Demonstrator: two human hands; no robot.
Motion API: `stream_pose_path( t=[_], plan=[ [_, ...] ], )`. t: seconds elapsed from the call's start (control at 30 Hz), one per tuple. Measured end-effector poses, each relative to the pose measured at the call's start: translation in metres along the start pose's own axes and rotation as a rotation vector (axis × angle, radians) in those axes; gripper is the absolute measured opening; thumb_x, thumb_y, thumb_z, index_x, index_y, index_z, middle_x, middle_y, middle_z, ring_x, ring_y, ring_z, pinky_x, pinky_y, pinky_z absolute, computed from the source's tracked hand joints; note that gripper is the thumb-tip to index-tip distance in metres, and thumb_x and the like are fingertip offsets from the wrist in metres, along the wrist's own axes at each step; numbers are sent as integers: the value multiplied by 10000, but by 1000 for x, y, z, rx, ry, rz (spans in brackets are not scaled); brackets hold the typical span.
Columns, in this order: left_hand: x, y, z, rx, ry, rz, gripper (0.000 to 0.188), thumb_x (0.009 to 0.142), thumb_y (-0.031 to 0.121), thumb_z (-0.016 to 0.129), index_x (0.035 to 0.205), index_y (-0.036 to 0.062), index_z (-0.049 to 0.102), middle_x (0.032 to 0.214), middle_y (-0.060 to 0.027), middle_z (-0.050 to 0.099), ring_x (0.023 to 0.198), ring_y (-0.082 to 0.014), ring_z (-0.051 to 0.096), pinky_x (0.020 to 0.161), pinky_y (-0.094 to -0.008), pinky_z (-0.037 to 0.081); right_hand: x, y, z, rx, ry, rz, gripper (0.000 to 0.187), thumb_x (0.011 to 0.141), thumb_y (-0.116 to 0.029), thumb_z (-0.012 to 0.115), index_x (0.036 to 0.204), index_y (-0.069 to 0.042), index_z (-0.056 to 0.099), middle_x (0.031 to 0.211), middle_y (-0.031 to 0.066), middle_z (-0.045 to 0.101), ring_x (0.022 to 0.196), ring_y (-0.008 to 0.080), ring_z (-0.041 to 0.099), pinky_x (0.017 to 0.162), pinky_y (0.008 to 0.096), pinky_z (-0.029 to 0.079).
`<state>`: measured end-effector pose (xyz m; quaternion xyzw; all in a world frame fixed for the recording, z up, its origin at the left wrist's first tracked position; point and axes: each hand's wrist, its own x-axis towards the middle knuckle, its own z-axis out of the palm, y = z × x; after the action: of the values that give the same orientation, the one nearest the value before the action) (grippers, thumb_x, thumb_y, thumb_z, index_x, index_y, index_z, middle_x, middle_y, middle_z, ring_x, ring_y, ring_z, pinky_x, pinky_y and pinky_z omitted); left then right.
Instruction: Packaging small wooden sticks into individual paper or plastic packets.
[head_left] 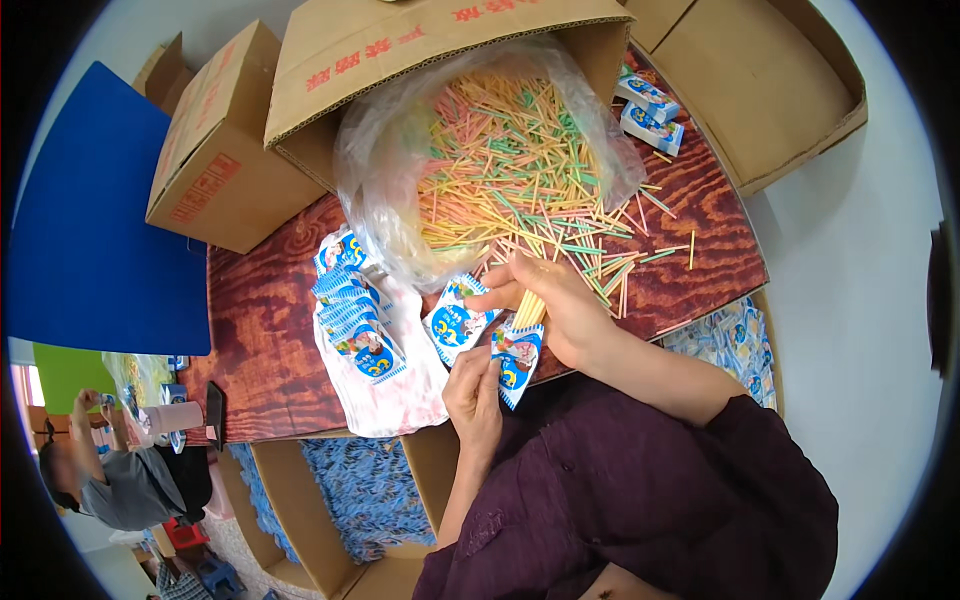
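Nearest: dark purple top (640, 490), w/ both forearms reaching over the worktop (270, 385) edge. L hand (472, 402) pinches the side of a small blue-and-white pkt (517, 362), thumb & fingers pressed together on the film. R hand (565, 310) is just above, curled round a bundle of pale yellow sticks (529, 312); lower ends are at the pkt's top, seemingly in its mouth, depth can't tell. Some R fingers point left, not all visible, so full grip can't tell.

Handling (my judgement): pkt = thin, light, floppy, prob. slick film; best held by a side edge nr the mouth. Sticks = light, stiff, prob. brittle; take as a loose bundle mid-length, no hard squeeze, tips kept even.

Just L of the hands: one flat pkt (460, 320), then an overlapping row of pkts (352, 310) on a whitish sheet (395, 395). Below the edge, an open carton (425, 475) w/ many blue pkts (355, 490).

Beyond the hands: loose pink, green & yellow sticks (600, 250) spilling from a clear bag (380, 180) in a tipped carton (430, 55). Far L: blue panel (100, 220), co-worker (135, 490) w/ raised arms.
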<state>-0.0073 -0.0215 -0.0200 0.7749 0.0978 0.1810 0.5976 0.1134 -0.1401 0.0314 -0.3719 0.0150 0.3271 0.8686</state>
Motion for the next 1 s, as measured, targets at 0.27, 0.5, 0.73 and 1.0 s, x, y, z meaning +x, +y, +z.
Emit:
stream_pose_path(
  t=[0.27,0.5,0.73,1.0],
  plan=[
    [-1,0,4,-2,75,16,68,871,-33,603,919,-75,627,919,-126,629,836,-196,601,760,-274,461,-10,2,2,-171,-36,-213,401,1006,-325,461,1068,61,551,970,240,681,970,270,667,895,370,511],
    [-3,3,6,2,77,45,79,872,-39,599,938,-62,634,925,-126,632,849,-200,603,768,-284,464,-13,7,9,-139,-56,5,384,1010,-317,456,1076,47,557,986,230,681,968,243,665,877,355,516],
    [-9,4,5,-184,131,-5,170,906,-12,567,1049,-67,640,1048,-144,645,968,-213,613,868,-289,450,-28,-13,16,-584,-471,-165,530,892,-282,651,1301,17,493,1344,149,516,1272,220,457,1070,364,337],
    [-12,19,10,-273,121,140,182,929,2,542,1070,-69,632,1085,-145,640,1009,-209,603,893,-295,443,-66,-17,30,-1113,-304,-595,540,899,-274,630,1334,1,467,1261,153,529,1207,259,490,994,369,390]
  ],
)
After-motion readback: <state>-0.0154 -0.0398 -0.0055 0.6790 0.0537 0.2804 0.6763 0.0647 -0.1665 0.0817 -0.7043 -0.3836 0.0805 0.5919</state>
